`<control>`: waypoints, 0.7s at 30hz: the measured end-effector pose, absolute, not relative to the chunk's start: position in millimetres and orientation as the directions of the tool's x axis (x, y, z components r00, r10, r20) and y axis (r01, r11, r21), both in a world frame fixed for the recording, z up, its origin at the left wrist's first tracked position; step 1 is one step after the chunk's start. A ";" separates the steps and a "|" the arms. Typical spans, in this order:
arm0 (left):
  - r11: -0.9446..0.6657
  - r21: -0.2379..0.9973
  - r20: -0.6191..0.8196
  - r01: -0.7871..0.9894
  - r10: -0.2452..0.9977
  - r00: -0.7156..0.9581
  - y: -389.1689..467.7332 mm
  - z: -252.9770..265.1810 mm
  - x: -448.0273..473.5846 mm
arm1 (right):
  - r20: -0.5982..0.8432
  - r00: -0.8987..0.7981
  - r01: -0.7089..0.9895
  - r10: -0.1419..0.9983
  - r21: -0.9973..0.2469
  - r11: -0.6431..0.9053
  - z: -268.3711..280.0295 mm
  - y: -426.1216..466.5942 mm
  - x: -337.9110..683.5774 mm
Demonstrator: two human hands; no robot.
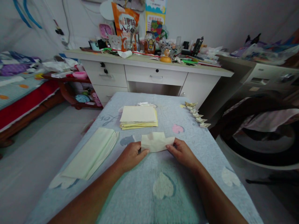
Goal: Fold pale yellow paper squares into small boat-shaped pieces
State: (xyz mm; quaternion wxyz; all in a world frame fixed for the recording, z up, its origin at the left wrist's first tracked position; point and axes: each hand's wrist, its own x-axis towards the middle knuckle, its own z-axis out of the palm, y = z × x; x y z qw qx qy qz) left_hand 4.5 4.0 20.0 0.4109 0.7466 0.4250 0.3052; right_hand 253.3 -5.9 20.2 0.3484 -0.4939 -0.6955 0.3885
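A partly folded piece of cream paper (155, 143) is held between my two hands, just above the cloth-covered table. My left hand (135, 154) pinches its left end, thumb in front. At the other end, my right hand (183, 151) grips the paper the same way, with the thumb on the near face. Beyond it lies a stack of cream and yellow paper sheets (139, 114). Long pale folded papers (91, 154) rest to the left of my left hand. Along the right edge stands a row of several small folded paper boats (199, 119), the farthest one patterned.
The table (130, 193) has a blue cloth with heart prints. Behind it is a white desk (156, 74) crowded with jars, a pink clock (105, 30) and an orange snack bag (126, 26). A washing machine (261, 77) stands at right, a bed (25, 90) at left.
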 end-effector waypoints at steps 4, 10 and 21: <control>-0.312 0.861 0.117 0.403 0.890 0.440 1.9 18.8 3.6 | 0.119 -0.293 0.261 0.949 -0.945 0.199 22.0 -6.9 249.3; -0.269 0.856 0.072 0.442 0.908 0.412 2.5 16.7 2.2 | 0.072 -0.239 0.292 0.968 -0.946 0.143 16.8 -6.2 245.0; -0.193 0.818 0.031 0.542 0.955 0.294 -2.0 26.0 8.7 | -0.011 -0.148 0.524 0.989 -0.849 0.070 22.2 -8.3 237.7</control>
